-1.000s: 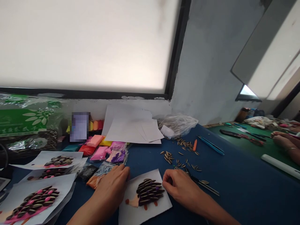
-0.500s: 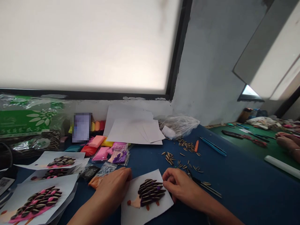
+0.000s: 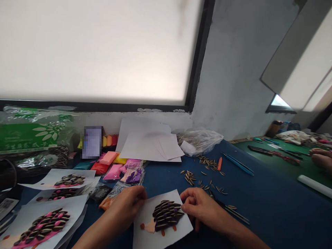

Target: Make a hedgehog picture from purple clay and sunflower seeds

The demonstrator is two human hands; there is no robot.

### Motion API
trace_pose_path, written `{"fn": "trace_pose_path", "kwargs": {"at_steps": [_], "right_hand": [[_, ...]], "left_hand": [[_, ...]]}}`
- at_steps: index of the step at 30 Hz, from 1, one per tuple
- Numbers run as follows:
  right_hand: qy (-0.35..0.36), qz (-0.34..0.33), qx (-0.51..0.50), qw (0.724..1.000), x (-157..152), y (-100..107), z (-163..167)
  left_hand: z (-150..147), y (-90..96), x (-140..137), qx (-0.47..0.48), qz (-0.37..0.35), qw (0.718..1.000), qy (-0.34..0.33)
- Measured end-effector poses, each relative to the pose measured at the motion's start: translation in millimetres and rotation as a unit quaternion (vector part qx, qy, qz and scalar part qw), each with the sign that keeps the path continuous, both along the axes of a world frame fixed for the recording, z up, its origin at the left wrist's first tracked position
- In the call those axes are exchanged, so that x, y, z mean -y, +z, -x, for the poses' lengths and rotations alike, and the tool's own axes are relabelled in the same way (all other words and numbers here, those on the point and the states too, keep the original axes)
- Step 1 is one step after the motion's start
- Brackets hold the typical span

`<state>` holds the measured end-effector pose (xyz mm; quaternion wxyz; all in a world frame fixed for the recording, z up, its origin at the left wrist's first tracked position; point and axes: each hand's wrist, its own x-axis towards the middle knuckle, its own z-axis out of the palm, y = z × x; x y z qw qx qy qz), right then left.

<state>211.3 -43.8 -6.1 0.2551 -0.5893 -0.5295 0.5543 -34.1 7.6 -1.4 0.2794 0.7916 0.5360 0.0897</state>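
A white sheet of paper [image 3: 145,238] lies in front of me with a hedgehog picture [image 3: 168,215] on it: a peach snout, a brown nose and feet, and striped sunflower seeds set in purple clay as spines. Small purple spots show among the seeds. At the sheet's upper left edge is my left hand [image 3: 129,204], fingers curled; whatever they hold is hidden. My right hand [image 3: 201,206] is closed at the right edge, its thumb over the sheet beside the spines and its lower fingers partly hidden. Loose sunflower seeds [image 3: 190,178] lie just beyond it.
Similar hedgehog pictures [image 3: 46,226] are stacked at left. Clay packets [image 3: 112,172], blank paper [image 3: 147,148] and a plastic bag [image 3: 202,140] sit along the wall. Blue tweezers [image 3: 238,164] and a dark slender tool [image 3: 233,211] lie at right. Another person's hand [image 3: 321,158] is far right.
The whole view has shifted slightly. Both hands stay beside the sheet, and my right thumb sits a little lower along its edge.
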Motion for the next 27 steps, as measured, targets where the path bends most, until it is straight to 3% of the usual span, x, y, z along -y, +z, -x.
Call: {"fn": "trace_pose_path", "kwargs": {"at_steps": [5,14,27], "right_hand": [[-0.002,-0.003,-0.023,1.000,0,3,-1],[0.012,0.035,-0.081,0.996,2,6,5],[0.029,0.049,-0.168,0.984,-5,18,17]], "left_hand": [[5,-2.3,-3,0.086,0.068,0.994,0.026],[11,-11.7,-11,0.162,0.049,0.985,0.029],[25,8.3,-20,0.231,0.119,0.962,0.083]]}}
